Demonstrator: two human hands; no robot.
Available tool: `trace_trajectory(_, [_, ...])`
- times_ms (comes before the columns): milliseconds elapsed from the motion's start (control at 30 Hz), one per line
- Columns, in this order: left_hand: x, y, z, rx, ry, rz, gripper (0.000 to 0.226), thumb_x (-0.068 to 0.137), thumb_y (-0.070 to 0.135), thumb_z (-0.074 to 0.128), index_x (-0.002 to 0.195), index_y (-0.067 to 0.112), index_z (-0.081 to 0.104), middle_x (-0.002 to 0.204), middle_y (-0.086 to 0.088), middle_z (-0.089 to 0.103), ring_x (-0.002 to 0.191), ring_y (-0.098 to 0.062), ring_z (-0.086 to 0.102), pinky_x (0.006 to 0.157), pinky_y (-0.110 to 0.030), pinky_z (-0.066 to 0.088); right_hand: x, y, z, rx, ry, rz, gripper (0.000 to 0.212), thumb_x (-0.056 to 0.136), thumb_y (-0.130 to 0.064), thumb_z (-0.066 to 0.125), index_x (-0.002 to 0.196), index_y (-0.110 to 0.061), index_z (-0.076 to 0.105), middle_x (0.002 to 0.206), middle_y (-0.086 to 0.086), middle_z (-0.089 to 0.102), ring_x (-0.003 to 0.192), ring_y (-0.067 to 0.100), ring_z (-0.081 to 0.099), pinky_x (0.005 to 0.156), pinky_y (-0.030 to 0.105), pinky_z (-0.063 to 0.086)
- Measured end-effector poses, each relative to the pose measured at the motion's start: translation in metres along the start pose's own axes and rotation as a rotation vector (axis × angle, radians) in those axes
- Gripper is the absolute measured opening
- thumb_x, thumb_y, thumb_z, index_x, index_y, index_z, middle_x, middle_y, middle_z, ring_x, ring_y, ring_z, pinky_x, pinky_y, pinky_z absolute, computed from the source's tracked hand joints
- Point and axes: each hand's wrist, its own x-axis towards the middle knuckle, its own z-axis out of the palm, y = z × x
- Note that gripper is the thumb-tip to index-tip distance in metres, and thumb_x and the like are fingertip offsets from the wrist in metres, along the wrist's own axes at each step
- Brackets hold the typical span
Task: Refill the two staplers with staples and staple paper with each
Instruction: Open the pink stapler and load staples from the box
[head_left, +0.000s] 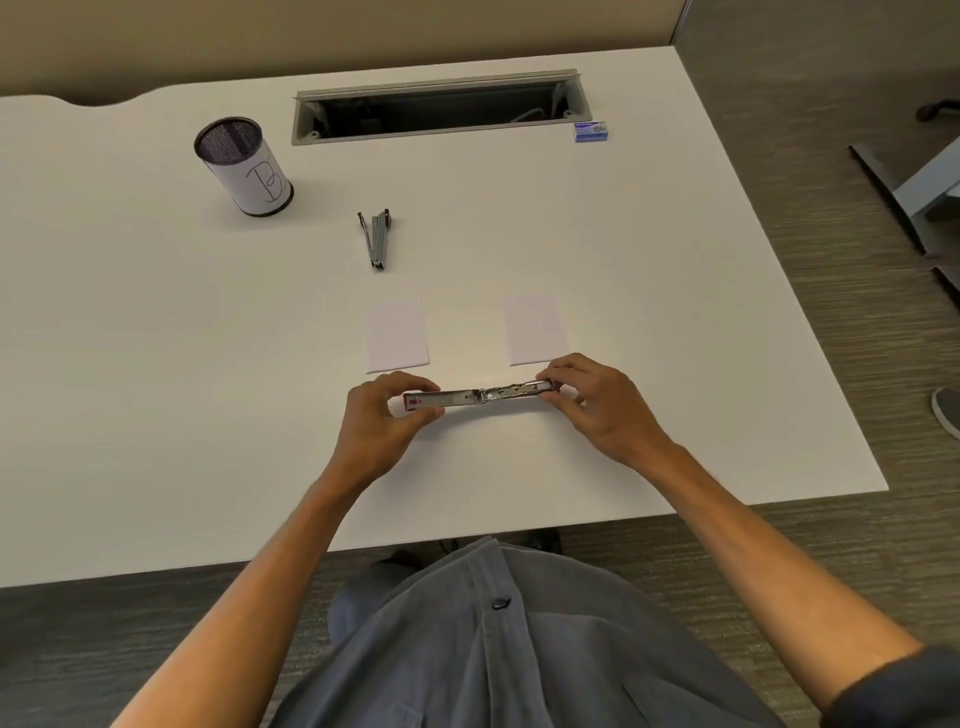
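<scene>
Head view. Writing: mesh pen cup, toward far-left of white worktop, wrapped in white paper w/ a hand-drawn "B". Small blue/white staple box near far-right corner, just beside the cable tray opening; its print too small to read.

Red stapler: swung fully open, flat, lying left-right, held above worktop near the front edge, centre. Metal inside faces up, silver, w/ rivets/holes; red plastic shows at both ends.

Left hand: grip pinching the stapler's left end, thumb below, fingers curled over top.
Right hand: grip pinching the stapler's right end w/ fingertips.

Grey stapler: lies untouched mid-worktop, beyond the hands, long axis running front-to-back, arms partly apart in a narrow V, dark tip at near end.

Two white paper stacks, left one and right one, flat, side by side but apart, betw. grey stapler and the hands. Right stack's near edge is just beyond right-hand fingers.

Person wears grey-blue buttoned shirt.
</scene>
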Motion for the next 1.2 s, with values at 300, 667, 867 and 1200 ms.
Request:
trace_trajectory(300, [0.001,-0.01,0.009,0.138,0.028,0.018,0.021,0.078,0.018,0.081,0.097,0.024,0.075,0.1,0.016,0.061,0.113,-0.015,0.052,0.101,-0.048,0.04,-0.003,0.006,0.007,-0.172,0.041,-0.041,0.019,0.093,-0.024,0.064,0.11,-0.019,0.07,0.11,-0.007,0.066,0.105,0.014,0.059,0.071,0.032,0.054])
trace_trajectory(667, [0.002,-0.022,0.017,0.276,0.065,0.07,0.019,0.083,0.022,0.076,0.102,0.021,0.075,0.097,0.013,0.061,0.107,-0.01,0.047,0.093,-0.03,0.027,-0.003,0.013,0.017,-0.129,0.039,-0.012,0.022,0.095,-0.023,0.062,0.116,-0.017,0.068,0.118,-0.006,0.06,0.104,0.013,0.057,0.075,0.028,0.051])
trace_trajectory(867, [0.0,-0.024,0.019,0.334,0.054,0.083,0.025,0.081,0.019,0.077,0.106,0.018,0.074,0.102,0.006,0.067,0.109,-0.017,0.051,0.091,-0.031,0.028,-0.009,0.011,0.02,-0.118,0.054,0.015,0.028,0.094,-0.023,0.063,0.121,-0.018,0.065,0.12,-0.006,0.06,0.108,0.012,0.057,0.079,0.026,0.049])
trace_trajectory(1200, [0.006,-0.008,0.044,0.404,-0.002,0.221,0.034,0.084,0.033,0.074,0.113,0.018,0.07,0.113,0.001,0.064,0.114,-0.018,0.05,0.093,-0.03,0.029,-0.021,0.007,0.023,-0.183,0.141,-0.017,0.035,0.089,-0.02,0.066,0.124,-0.018,0.063,0.125,0.0,0.059,0.11,0.02,0.057,0.083,0.033,0.051])
